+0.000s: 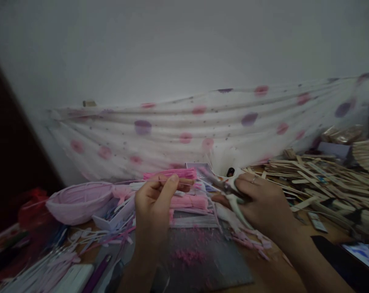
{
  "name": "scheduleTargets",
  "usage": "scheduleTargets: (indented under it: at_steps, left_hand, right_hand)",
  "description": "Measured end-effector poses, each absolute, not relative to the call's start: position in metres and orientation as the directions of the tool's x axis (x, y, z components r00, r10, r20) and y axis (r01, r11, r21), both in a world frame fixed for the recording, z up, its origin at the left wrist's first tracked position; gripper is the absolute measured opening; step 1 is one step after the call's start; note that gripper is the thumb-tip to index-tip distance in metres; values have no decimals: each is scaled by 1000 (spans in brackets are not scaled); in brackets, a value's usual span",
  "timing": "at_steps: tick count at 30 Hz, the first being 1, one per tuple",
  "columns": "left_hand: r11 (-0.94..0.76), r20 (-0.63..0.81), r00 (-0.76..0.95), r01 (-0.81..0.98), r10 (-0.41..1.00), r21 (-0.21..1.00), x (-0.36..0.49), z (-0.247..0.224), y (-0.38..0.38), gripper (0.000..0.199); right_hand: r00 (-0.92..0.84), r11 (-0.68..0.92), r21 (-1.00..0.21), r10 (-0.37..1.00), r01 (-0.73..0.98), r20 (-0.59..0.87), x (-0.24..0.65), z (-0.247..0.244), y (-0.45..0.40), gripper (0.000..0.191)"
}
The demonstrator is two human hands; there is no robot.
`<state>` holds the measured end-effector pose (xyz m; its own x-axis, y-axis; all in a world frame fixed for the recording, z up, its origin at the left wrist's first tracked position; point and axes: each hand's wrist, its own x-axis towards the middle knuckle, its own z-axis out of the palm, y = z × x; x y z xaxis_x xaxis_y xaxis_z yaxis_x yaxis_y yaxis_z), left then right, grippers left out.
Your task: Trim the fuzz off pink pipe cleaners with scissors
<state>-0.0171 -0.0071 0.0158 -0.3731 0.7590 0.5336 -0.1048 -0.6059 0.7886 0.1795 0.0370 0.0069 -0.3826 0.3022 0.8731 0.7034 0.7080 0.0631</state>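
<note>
**Pink stem pinched in one hand, scissors in the other**

The left hand (154, 203) is raised over the middle of the tabletop (297, 260), its thumb and forefinger pressed together in a pinching grip on a thin pink fuzzy stem (184, 184) that runs out sideways to the right. The right hand (264, 203) sits just beside it, wearing a ring, its grip closed around the pale handles of a pair of scissors (230, 191); the blades point left and up toward the free end of the stem. Whether the blades touch the stem cannot be told, as the picture is blurred there.

Right behind the stem lies a bundle of pink fuzzy stems (172, 174), and another such bundle (189, 202) lies lower, partly hidden by the left hand. Below the hands a grey mat (209, 260) covers the tabletop, with pink fluff scraps (189, 256) scattered on it.

To the left rests a pink bowl-shaped shell (77, 201), with loose pink and white strips (50, 268) spread in front of it. To the right a large heap of flat wooden sticks (321, 179) covers the tabletop. A white cloth with pink and purple dots (184, 130) hangs along the wall behind everything. A screen (363, 254) glows at the lower right edge.
</note>
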Motion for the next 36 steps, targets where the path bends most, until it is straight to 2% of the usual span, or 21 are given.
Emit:
scheduleTargets:
  at_steps: [3, 5, 7, 9, 16, 19, 21, 22, 24, 25, 26, 27, 29, 31, 36]
  left_hand:
    - [-560, 498, -315, -143, 807, 816, -11, 14, -4, 21]
    - [-531, 478, -280, -160, 833, 832, -5, 11, -2, 19]
    - [-502, 457, -245, -174, 855, 847, 1, 6, -1, 16]
    - [-472, 439, -194, -184, 877, 862, 8, 2, 1, 16]
    - [-423, 405, -149, -113, 902, 899, 16, -3, 3, 18]
    - [-349, 340, 86, 119, 936, 930, 4, 3, 0, 34]
    - [-399, 361, 170, 347, 917, 849, -5, 9, -5, 43]
    - [-473, 474, 117, 442, 873, 762, -8, 11, -8, 40]
    - [-594, 776, -43, 618, 629, 515, -9, 13, -12, 22]
    - [-615, 873, -63, 685, 484, 391, -7, 13, -13, 11]
    - [-626, 920, -30, 724, 392, 290, -4, 11, -13, 8]
    - [-642, 932, 36, 734, 361, 220, -1, 9, -11, 15]
    - [-700, 899, 172, 690, 402, 181, 5, 2, -6, 17]
    - [-742, 875, 231, 642, 425, 191, 6, -3, -1, 16]
    - [-700, 877, 179, 680, 445, 217, -11, 2, 1, 13]
  right_hand:
    - [-281, 777, -318, 525, 544, 803, 181, 13, 35, 37]
    - [-232, 737, -546, 657, 399, 717, 179, 15, 30, 31]
    - [-195, 662, -694, 748, 284, 634, 175, 16, 25, 28]
    - [-202, 602, -769, 798, 217, 568, 170, 15, 21, 25]
    - [-219, 539, -821, 837, 185, 501, 164, 17, 19, 19]
    - [-183, 541, -817, 839, 197, 512, 168, 17, 22, 18]
    - [-169, 538, -819, 842, 201, 512, 172, 16, 25, 18]
    - [-165, 532, -822, 846, 206, 506, 174, 16, 27, 19]
    - [-169, 521, -826, 853, 216, 494, 177, 14, 30, 20]
    - [-176, 520, -827, 853, 215, 491, 177, 13, 30, 21]
    - [-188, 519, -829, 853, 210, 487, 178, 12, 31, 22]
    - [-204, 519, -831, 852, 202, 483, 178, 12, 31, 23]
    - [-234, 524, -833, 845, 180, 481, 177, 11, 30, 23]
    - [-254, 537, -826, 835, 174, 489, 177, 11, 29, 22]
    - [-201, 570, -785, 821, 241, 534, 187, 15, 31, 22]
